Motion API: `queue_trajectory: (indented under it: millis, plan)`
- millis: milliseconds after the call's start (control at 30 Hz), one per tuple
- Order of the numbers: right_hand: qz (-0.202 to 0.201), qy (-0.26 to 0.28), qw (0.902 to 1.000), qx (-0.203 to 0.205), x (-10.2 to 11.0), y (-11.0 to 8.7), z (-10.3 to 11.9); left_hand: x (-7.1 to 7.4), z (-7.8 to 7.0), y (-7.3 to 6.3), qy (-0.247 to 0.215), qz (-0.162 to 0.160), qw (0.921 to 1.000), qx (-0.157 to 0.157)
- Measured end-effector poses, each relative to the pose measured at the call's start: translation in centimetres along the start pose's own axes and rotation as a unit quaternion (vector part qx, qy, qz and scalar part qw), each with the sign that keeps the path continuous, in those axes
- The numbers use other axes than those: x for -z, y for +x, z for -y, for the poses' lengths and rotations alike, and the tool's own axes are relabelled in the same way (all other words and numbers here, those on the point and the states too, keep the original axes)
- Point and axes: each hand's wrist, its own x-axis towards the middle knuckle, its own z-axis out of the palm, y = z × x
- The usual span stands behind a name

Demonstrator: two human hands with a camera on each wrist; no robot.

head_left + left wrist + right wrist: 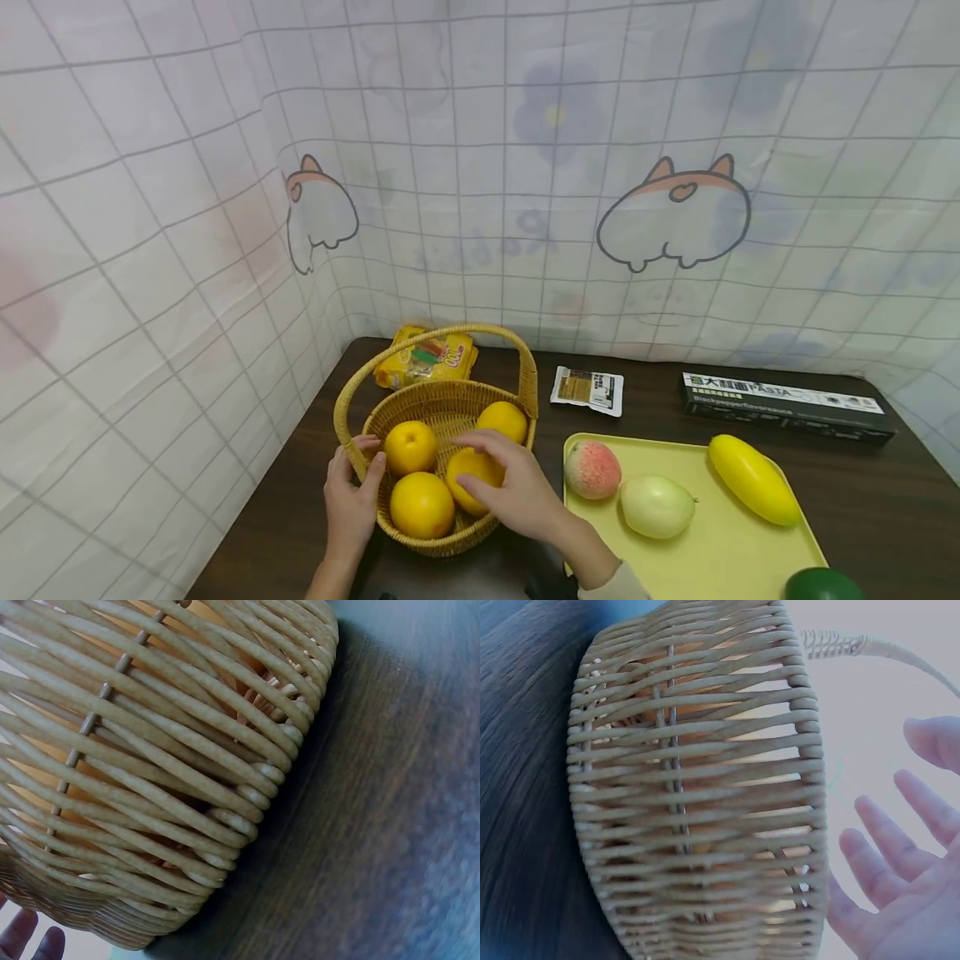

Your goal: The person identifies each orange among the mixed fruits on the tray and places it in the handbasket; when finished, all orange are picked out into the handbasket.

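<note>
A woven wicker basket [442,546] with an arched handle stands on the dark table, with several oranges [422,506] inside. My left hand [352,500] holds the basket's left side, its thumb and fingers around the foot of the handle. The left wrist view shows the woven basket wall [150,765] close up, with fingertips in the lower corner. Above the basket's right side, my right hand [517,483] hovers over an orange [468,475] and partly hides it. Its fingers are spread and relaxed in the right wrist view, beside the basket rim [810,750].
Right of the basket, a yellow tray [720,542] holds a peach [592,469], a pale green pear-like fruit [657,506], a long yellow fruit [753,480] and a green item [821,585]. Behind lie a yellow packet [427,358], a small sachet [587,390] and a pasta box [787,406].
</note>
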Motion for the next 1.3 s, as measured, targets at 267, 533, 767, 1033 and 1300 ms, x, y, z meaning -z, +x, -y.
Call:
queue_trajectory:
  millis: [267,533,767,1033,1300]
  plan:
    - [-0.052,-0.01,0.9975,0.046,1.8,-1.2,0.2,0.0,0.2,-0.2,0.005,-0.004,1.0,0.0]
    - [-0.087,-0.033,0.9951,0.033,4.9,-2.3,0.4,0.1,0.5,-0.2,0.009,-0.002,1.0,0.004]
    - [-0.131,-0.075,0.9883,0.025,7.8,-2.3,0.0,0.0,0.3,0.0,0.009,-0.005,0.9999,0.005]
    - [-0.143,-0.084,0.9861,0.005,9.2,-2.5,0.2,0.1,0.2,-0.1,0.012,-0.011,0.9998,0.005]
    - [-0.146,-0.101,0.9841,-0.009,10.0,-2.8,0.6,0.0,-2.0,-0.5,0.012,-0.023,0.9995,0.016]
